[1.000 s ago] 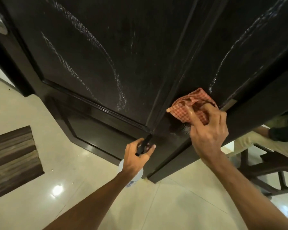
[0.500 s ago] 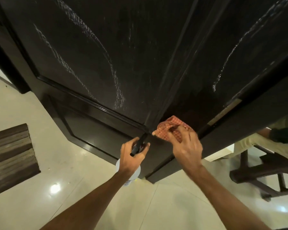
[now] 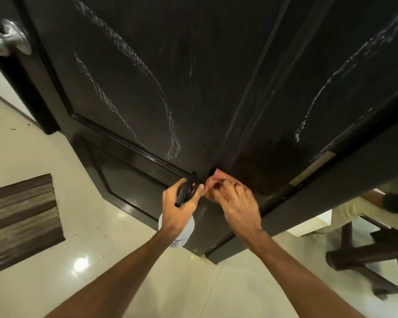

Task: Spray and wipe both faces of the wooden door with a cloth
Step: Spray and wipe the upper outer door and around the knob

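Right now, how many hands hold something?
2. Left hand grips the white plastic spray bottle; right hand holds the red checked cloth against the dark wooden door. Another person's hands are hidden.

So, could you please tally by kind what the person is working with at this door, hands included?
wooden door: 1
spray bottle: 1
checked cloth: 1
hands: 2 (left hand, right hand)
total: 5

Head cam looks fwd & down, close to door point(image 3: 193, 65).
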Action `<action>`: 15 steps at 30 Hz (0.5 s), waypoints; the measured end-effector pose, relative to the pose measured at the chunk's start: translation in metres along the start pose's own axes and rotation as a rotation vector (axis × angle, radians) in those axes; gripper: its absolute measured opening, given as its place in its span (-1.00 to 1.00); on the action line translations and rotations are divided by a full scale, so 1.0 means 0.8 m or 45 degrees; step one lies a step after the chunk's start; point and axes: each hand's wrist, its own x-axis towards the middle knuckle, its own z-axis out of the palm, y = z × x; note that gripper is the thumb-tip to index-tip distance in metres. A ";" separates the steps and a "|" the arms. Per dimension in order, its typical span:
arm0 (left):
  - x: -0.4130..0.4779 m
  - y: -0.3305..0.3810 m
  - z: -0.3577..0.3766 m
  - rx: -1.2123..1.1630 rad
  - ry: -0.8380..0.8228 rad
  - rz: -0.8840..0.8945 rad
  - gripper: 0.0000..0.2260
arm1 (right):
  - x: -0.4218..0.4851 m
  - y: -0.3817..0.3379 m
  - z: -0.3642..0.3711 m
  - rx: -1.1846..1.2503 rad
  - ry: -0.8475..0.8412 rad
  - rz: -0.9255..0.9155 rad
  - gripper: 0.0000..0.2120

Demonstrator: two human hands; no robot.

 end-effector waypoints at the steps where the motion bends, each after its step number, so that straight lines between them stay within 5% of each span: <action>1: 0.004 0.005 -0.004 0.002 0.019 -0.029 -0.85 | -0.008 -0.003 0.004 0.012 -0.136 -0.029 -0.44; 3: 0.013 0.014 -0.014 -0.003 0.043 -0.018 -0.87 | 0.002 0.002 -0.005 0.061 -0.176 -0.012 -0.43; 6: 0.023 0.038 -0.034 -0.001 0.068 0.057 -0.94 | 0.072 0.024 -0.060 0.016 0.203 0.036 -0.60; 9: 0.019 0.049 -0.045 0.018 0.080 0.027 -0.89 | 0.116 0.047 -0.104 -0.129 0.463 0.119 -0.56; 12: 0.027 0.058 -0.053 0.044 0.101 -0.026 -0.70 | 0.097 0.033 -0.085 -0.189 0.266 -0.075 -0.54; 15: 0.036 0.069 -0.062 0.053 0.092 -0.030 -0.71 | 0.067 0.018 -0.062 -0.086 -0.038 -0.176 -0.57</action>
